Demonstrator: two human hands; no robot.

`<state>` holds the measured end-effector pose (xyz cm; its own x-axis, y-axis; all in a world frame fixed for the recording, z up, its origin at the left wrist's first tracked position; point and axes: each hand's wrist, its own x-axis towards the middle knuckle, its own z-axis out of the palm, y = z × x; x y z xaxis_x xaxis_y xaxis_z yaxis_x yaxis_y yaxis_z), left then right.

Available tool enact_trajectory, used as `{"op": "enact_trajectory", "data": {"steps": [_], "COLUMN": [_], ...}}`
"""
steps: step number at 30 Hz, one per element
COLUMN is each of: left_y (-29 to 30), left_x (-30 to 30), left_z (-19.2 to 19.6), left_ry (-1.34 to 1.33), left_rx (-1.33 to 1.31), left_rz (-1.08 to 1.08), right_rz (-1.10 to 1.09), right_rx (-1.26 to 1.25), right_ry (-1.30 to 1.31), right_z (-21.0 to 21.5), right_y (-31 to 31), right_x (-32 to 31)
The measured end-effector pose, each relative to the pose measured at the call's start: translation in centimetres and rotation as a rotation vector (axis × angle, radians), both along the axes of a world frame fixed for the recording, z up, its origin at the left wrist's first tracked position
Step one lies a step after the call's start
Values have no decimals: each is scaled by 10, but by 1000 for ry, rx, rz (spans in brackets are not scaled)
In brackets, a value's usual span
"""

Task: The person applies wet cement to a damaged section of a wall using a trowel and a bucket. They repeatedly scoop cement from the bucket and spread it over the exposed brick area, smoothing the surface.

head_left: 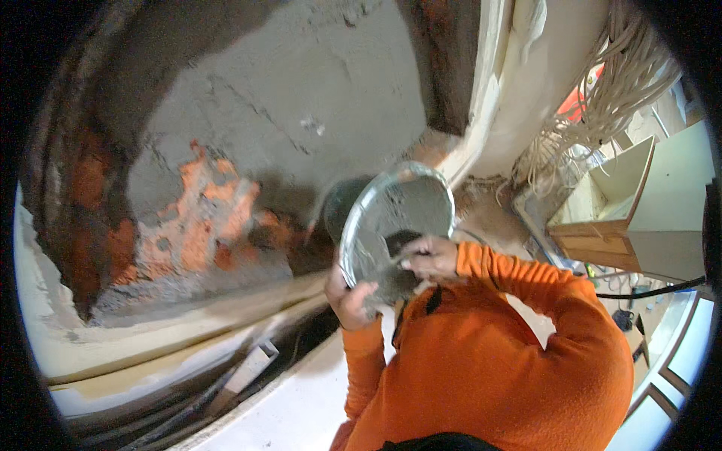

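Observation:
A round dark bucket [342, 204] is tilted so its mouth faces me, its rim smeared with grey. Wet grey mortar [421, 197] lines the inside. My left hand [350, 298] grips the rim at the lower left, thumb on the inner side and fingers outside. My right hand [432, 257] reaches over the near right rim into the bucket, its fingers closed together. Beside those fingers is a dark patch in the mortar; blur hides what they hold. Behind the bucket stands a wall coated with grey plaster [301, 98], with bare orange brick [199, 214] low on its left.
A pale ledge [188, 331] runs below the wall, with a white block-shaped piece [252, 368] and dark cables under it. On the right hang bundles of pale cables [632, 83] above an open wooden cabinet [639, 195]. A black cable [654, 289] crosses near the right edge.

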<state>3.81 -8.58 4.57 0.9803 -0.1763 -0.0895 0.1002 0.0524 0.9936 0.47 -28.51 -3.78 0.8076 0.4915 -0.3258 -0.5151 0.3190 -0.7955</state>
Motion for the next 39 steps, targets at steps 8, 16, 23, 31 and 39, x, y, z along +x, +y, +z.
{"op": "enact_trajectory", "data": {"steps": [8, 16, 23, 31, 39], "left_y": [-21, 1, 15, 64, 127], "left_x": [15, 21, 17, -2, -10], "left_z": [-19, -75, -71, -53, -90], "left_ry": [70, 331, 432, 395, 395], "left_rx": [-374, -529, -486, -395, -162], "left_rz": [82, -31, -58, -42, 11], "right_rz": [-84, -316, -787, -1309, -1380], "right_rx": [274, 437, 252, -631, -882], "right_ry": [91, 5, -100, -410, -486], "right_z": [-7, 18, 65, 41, 96], "right_y": [-11, -19, -8, 77, 118], "right_x": [-19, -43, 7, 130, 158]}}
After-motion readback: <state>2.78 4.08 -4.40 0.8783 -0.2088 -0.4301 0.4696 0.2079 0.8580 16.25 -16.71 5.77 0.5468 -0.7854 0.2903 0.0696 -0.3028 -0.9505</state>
